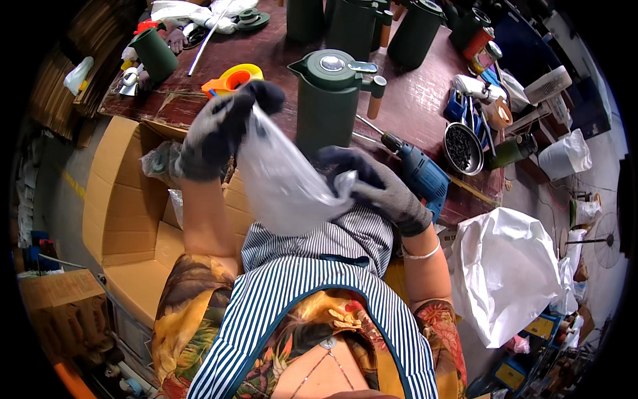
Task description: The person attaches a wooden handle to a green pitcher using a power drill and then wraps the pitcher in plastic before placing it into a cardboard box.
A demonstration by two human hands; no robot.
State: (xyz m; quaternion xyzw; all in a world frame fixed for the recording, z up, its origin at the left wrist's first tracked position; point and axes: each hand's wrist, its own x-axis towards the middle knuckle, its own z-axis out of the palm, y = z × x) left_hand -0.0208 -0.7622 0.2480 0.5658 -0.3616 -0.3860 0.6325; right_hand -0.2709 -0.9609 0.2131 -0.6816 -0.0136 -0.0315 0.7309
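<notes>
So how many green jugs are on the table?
6 I can see: one jug right behind the clear plastic bag, four in the back row, one at the far left. More may hide behind them.

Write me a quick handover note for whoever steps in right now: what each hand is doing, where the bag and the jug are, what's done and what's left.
Left hand: gloved, raised, pinching the top edge of the clear plastic bag.
Right hand: gloved, gripping the bag's other side, lower down.
The bag hangs between both hands above the table edge, apparently empty.
The dark green jug stands upright on the wooden table just behind the bag, lid on, touched by neither hand.
More green jugs stand at the far edge; a blue power drill lies to the right.
Done: bag picked up and held.
Left: the nearest jug is not in a bag.
</notes>
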